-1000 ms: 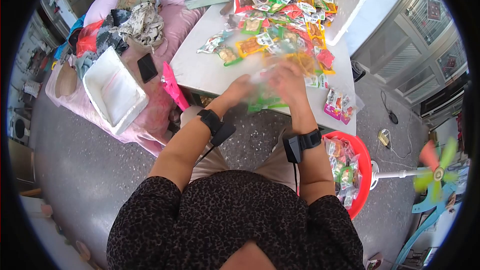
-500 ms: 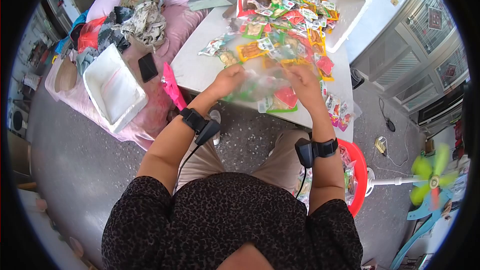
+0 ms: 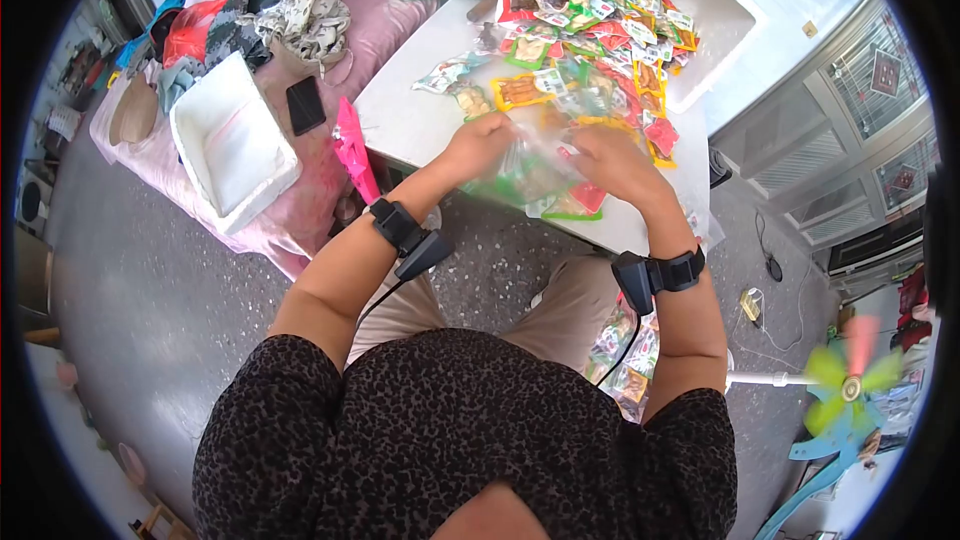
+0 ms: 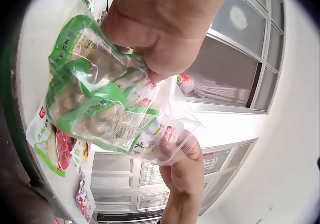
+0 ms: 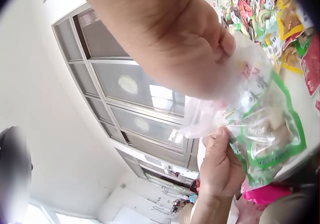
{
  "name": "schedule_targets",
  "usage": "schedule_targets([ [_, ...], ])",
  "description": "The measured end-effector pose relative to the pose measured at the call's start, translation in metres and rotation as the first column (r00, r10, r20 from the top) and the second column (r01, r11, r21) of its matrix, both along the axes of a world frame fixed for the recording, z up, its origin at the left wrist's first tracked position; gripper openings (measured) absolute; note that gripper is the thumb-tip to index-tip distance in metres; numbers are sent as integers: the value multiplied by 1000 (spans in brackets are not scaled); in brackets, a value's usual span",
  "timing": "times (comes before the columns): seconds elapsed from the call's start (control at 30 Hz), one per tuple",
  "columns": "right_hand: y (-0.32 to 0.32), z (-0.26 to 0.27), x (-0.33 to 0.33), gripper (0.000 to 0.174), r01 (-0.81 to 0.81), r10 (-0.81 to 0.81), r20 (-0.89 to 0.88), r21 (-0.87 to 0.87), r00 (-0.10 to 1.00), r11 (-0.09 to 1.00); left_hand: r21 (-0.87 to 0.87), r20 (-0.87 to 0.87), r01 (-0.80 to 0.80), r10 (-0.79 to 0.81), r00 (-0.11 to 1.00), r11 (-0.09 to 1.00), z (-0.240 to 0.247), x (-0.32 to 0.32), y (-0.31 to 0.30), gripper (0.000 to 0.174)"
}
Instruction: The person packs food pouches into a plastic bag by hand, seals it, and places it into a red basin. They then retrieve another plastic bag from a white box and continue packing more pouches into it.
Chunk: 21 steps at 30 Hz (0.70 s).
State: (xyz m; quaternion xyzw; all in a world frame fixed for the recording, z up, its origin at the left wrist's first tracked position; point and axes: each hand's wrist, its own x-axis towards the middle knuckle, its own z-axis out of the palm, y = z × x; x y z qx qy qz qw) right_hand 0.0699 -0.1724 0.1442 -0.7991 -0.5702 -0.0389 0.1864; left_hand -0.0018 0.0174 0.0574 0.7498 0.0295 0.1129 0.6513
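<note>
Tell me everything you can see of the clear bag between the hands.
The clear bag looks like thin, wrinkled plastic. At least two green-edged packets sit inside. The left hand and right hand pinch its upper part, and its filled end hangs by the near edge of the table. Whether it is sealed or touches the table, I cannot tell.

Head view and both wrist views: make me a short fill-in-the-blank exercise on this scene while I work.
1. The bare left hand and bare right hand both grip see-through plastic packaging with broad ____ borders.
2. The flat black rectangular phone lies on a ____ fabric bedspread.
3. The large rectangular foam box behind the colourful heap of sealed packets is ____.

Missing words: green; pink; white.
</note>
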Motion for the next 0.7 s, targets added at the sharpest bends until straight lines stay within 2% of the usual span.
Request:
schedule_targets([
  [0.1, 0, 10, -11, 11, 35, -37, -265, -13, 964, 999, -13, 22, 43, -42, 999, 999, 6, -1, 4, 15],
  [0.2, 0, 21, -9, 10, 20, -15, -410, 8, 912, 1000, 96, 93, 120, -129, 987, 988, 21, -10, 4, 13],
  [0.3, 0, 32, -11, 12, 55, -76, -565, -54, 821, 997, 138, 87, 148, -161, 983, 979, 30, -11, 4, 13],
  [0.4, 10, 30, -20, 13, -20, -42, -439, -135, 897, 991, 191, 135, 138, -165, 977, 972, 39, -14, -6, 13],
  [0.5, 7, 20, -4, 15, 54, -67, -290, -51, 955, 997, 58, 39, -35, 32, 999, 998, 27, -2, 2, 12],
  [0.6, 3, 23, -11, 14, 62, -85, -120, -187, 989, 980, -140, -30, 81, -86, 996, 987, 29, -7, 10, 12],
  [0.7, 2, 3, 2, 17, -42, 36, -99, -68, 994, 997, -203, -60, 112, -127, 990, 973, 21, -5, 7, 11],
])
